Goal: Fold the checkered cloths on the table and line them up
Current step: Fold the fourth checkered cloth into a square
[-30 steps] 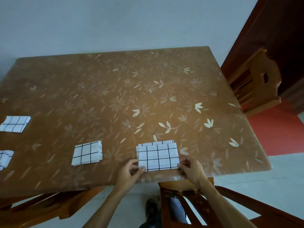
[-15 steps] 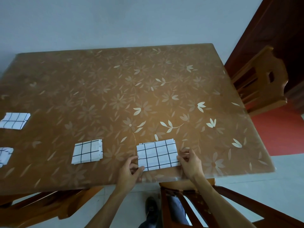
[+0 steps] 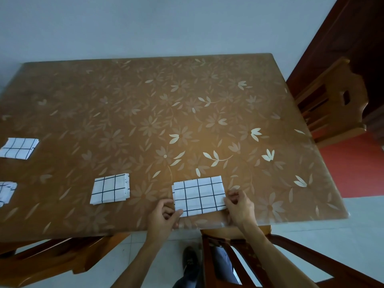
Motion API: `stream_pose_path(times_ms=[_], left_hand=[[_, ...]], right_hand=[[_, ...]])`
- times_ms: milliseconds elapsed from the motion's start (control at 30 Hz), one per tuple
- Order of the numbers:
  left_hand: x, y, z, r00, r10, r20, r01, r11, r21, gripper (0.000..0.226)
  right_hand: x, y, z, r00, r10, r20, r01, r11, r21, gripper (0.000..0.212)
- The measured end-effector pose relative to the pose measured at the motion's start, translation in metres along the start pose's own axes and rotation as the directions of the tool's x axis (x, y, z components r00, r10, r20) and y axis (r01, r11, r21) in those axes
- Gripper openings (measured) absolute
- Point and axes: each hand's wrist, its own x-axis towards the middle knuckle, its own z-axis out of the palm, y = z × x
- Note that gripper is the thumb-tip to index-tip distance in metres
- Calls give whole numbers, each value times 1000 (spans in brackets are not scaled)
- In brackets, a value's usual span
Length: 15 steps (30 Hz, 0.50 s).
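Note:
A white cloth with a dark grid [image 3: 199, 196] lies folded into a rectangle near the table's front edge. My left hand [image 3: 163, 219] pinches its lower left corner between thumb and fingers. My right hand [image 3: 239, 206] grips its right edge with curled fingers. Three other folded checkered cloths lie to the left: one [image 3: 111, 191] beside the held cloth, one [image 3: 18, 147] further back at the left edge, and one [image 3: 6, 193] partly cut off by the frame.
The brown flower-patterned table [image 3: 166, 121] has a glossy top and stands against a pale wall. Wooden chairs stand at the right side [image 3: 332, 104], below the front edge [image 3: 228, 256] and at the lower left [image 3: 52, 260].
The cloth's far edges have been drawn together, so the offset strip at its back no longer shows. Both hands stay at its left and right ends.

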Motion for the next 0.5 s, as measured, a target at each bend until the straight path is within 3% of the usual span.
stream_pose_path(times_ms=[67,133,200,300,367,400,467,500], left_hand=[[-1,1,2,1000,20,-13,-19,997,80,36],[-2,2,5,989,130,-70,-102,946,307,35],[-3,3,11,937,340,-80,-232,777,586,36],[5,4,26,778,610,149,-509,474,719,32],[10,5,36,688,639,345,-629,287,723,41],[12,5,39,677,607,416,-654,235,719,51],[14,2,43,707,534,463,-648,229,726,62],[15,0,43,725,510,463,-636,237,735,60]], right_hand=[[1,-1,1,1000,-1,-1,1,1000,-5,14],[2,-1,2,1000,-3,-4,3,1000,-13,13],[2,-1,4,1000,-6,-4,6,1000,-19,11],[4,1,5,1000,-23,-20,22,999,-32,11],[4,1,5,999,-35,-7,35,998,-48,9],[3,1,6,999,-39,7,40,998,-57,10],[-1,4,8,989,-142,-48,131,973,-190,13],[-1,7,12,951,-290,-108,244,917,-314,15]])
